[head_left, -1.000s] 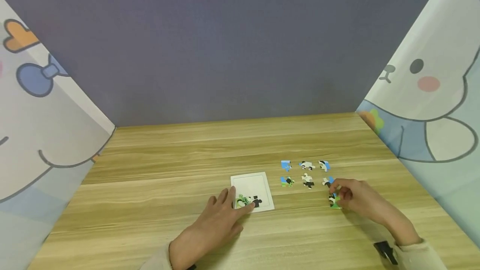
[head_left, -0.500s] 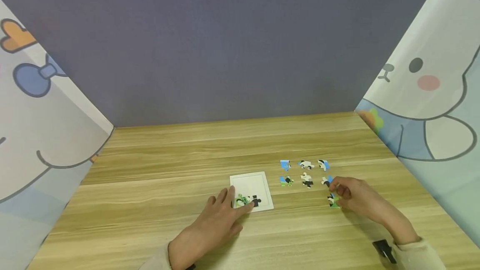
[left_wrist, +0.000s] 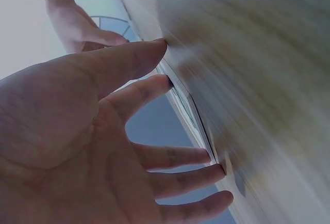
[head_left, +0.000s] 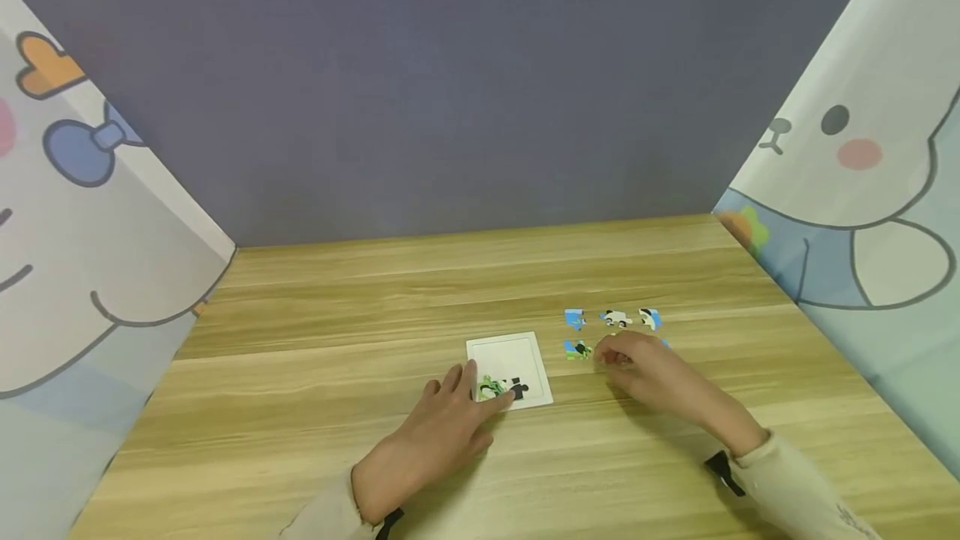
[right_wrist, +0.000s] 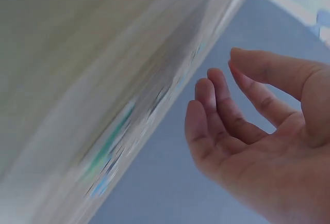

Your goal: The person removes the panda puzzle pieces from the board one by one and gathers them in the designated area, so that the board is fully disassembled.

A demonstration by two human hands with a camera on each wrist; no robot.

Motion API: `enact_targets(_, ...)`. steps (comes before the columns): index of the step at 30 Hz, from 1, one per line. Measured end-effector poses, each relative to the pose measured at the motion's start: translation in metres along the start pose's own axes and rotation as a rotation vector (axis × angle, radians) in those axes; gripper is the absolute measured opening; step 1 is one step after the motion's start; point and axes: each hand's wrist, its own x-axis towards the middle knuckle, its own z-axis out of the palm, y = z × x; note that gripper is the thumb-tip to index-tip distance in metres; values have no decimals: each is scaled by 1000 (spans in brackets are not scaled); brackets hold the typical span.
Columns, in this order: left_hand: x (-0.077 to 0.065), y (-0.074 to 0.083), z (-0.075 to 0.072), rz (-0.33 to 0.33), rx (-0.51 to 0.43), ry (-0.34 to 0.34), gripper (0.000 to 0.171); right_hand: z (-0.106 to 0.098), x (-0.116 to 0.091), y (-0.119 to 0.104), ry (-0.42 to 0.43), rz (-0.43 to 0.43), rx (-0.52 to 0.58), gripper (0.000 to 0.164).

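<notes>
A white square puzzle tray [head_left: 504, 348] lies on the table in the head view, with a few joined green, black and white jigsaw pieces [head_left: 491, 387] along its near edge. My left hand [head_left: 435, 417] rests on it with fingers spread, thumb by the black piece and fingertips along the left rim. My right hand [head_left: 651, 369] hovers over the loose jigsaw pieces, right of the blue-green piece [head_left: 577, 350]. Its thumb and fingers are loosely bent and apart in the right wrist view, nothing between them. This hand and forearm hide several pieces; a green-edged piece [right_wrist: 109, 149] shows blurred below.
Behind the right hand lie a blue piece [head_left: 573, 318], a panda-face piece [head_left: 617, 318] and a blue-white piece [head_left: 650, 319]. A grey panel [head_left: 472, 90] stands at the table's back. Cartoon-printed side panels [head_left: 862, 190] flank the wooden table [head_left: 337, 315].
My right hand has moved left, from the green-edged piece at the right to above the middle of the near row. The left hand stays on the tray. The head view has shifted slightly.
</notes>
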Motion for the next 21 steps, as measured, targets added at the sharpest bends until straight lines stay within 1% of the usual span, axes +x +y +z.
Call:
enact_targets(6, 4, 0, 1, 4, 36, 0, 59, 20, 27, -25, -147, -111, -46, 23)
enact_targets(8, 4, 1, 1, 1, 41, -3, 59, 27, 36, -35, -191, -118, -72, 25)
enact_targets(10, 4, 1, 1, 0, 41, -9, 59, 35, 44, -44, -216, -118, -100, 27)
enact_targets(13, 5, 2, 1, -1, 33, -23, 59, 45, 52, -54, -224, -128, -160, 27)
enact_targets(16, 6, 2, 2, -4, 30, -31, 58, 53, 57, -59, -208, -167, -206, 22)
enact_targets(19, 6, 1, 2, -4, 38, -31, 57, 57, 59, -62, -188, -195, -223, 20)
enact_targets(21, 6, -1, 2, 7, 49, -28, 57, 58, 59, -63, -182, -197, -220, 20)
